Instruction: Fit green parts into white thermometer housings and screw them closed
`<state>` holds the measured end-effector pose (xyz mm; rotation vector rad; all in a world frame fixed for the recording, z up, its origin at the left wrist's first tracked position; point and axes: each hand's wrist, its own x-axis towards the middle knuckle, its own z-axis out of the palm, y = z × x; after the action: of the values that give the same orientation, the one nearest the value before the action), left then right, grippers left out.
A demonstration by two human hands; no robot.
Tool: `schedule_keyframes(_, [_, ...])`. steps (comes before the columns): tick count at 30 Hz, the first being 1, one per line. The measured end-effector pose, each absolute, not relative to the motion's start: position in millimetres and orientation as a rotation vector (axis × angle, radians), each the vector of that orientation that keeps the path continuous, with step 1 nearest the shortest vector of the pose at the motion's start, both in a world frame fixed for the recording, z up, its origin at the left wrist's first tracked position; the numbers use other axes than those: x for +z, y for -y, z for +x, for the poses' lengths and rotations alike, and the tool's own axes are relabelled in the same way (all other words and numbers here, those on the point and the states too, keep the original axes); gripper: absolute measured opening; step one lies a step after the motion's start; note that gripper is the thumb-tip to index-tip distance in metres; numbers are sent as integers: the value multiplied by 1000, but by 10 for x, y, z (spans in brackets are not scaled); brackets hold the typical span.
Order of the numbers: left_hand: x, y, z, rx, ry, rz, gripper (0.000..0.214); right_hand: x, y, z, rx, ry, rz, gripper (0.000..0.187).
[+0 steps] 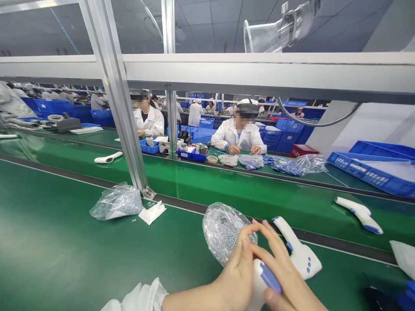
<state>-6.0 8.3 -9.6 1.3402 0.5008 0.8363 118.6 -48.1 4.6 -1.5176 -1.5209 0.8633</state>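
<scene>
Green bench (48,255), two hands (236,274) (287,270), one held device (259,280)

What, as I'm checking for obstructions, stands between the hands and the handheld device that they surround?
Nothing visible: the left hand and right hand directly flank that handheld device; the open plastic bag lies beyond them.

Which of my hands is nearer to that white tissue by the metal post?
Left. Your left hand is to the right of the white tissue, nearer you; your right hand is farther right, beyond the left one.
</scene>
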Motion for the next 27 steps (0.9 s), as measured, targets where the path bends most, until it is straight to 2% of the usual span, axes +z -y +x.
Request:
schedule_keyframes(2, [-140,-113,-23,786,-499,1288,71,71,363,1439,509,1882,-1521,51])
schedule_keyframes(4, [-180,-139,-2,772,-550,1340,70,114,206,1763,380,2008,-1627,43])
schedule_keyframes(8, [-285,-165,41,805,-661,1594,50,86,-69,2288,387,1945,-1853,53])
schedule_keyframes(10, [-374,-155,69,721,-673,1715,41,-37,-105,2330,435,2000,-1860,41])
schedule_keyframes(12, [-484,-130,84,587,-663,1862,41,-188,-66,2231,513,2114,-1809,33])
schedule_keyframes(15, [-637,-88,78,544,-643,2062,43,-339,39,2030,574,2282,-1730,57])
schedule_keyframes(17, [-711,-67,80,603,-544,2158,33,-349,65,1996,539,2333,-1715,58])
schedule_keyframes(19, [-768,-46,115,622,-385,2211,25,-309,28,2096,455,2315,-1724,46])
schedule_keyframes(23, [-909,5,295,516,-139,2315,32,-294,-240,2625,213,2039,-1911,19])
schedule_keyframes(27, [-1204,24,513,424,37,2479,32,-484,-538,3198,40,1613,-2203,24])
